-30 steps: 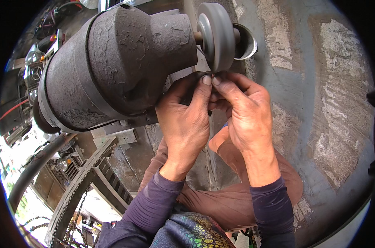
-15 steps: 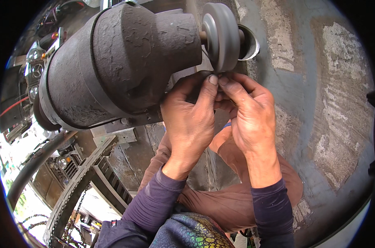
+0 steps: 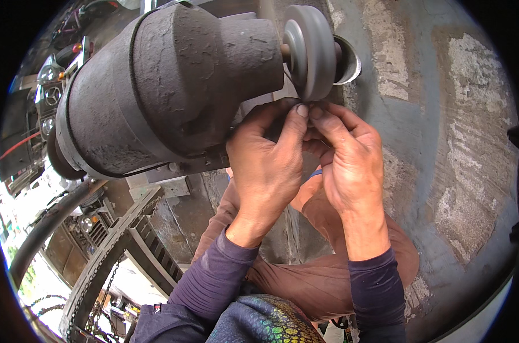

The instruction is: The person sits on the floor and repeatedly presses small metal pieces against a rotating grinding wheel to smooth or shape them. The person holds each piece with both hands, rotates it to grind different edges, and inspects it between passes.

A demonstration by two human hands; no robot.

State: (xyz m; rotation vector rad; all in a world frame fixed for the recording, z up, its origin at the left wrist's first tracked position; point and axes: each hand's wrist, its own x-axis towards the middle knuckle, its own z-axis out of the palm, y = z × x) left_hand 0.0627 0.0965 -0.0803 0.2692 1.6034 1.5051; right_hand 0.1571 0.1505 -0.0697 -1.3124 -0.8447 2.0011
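A grey grinding wheel (image 3: 319,54) stands on a shaft at the right end of a bulky, dirt-crusted motor housing (image 3: 173,80). Just under the wheel's lower rim, my left hand (image 3: 269,151) and my right hand (image 3: 353,154) meet fingertip to fingertip. Both hands are closed in a pinch, thumbs on top and almost touching. Whatever lies between the fingers is too small and too covered to make out. The left knuckles are close below the housing's narrow end.
A curved metal cup (image 3: 347,60) sits behind the wheel. At lower left are a chair (image 3: 148,251) and hanging chains (image 3: 108,291). A thick dark pipe (image 3: 48,228) slants along the left. Patchy concrete floor (image 3: 471,143) spreads to the right, and my bent leg (image 3: 305,280) is below the hands.
Both hands have shifted very slightly to the right, still pinched together under the wheel. The view has moved a little; the grip looks the same.
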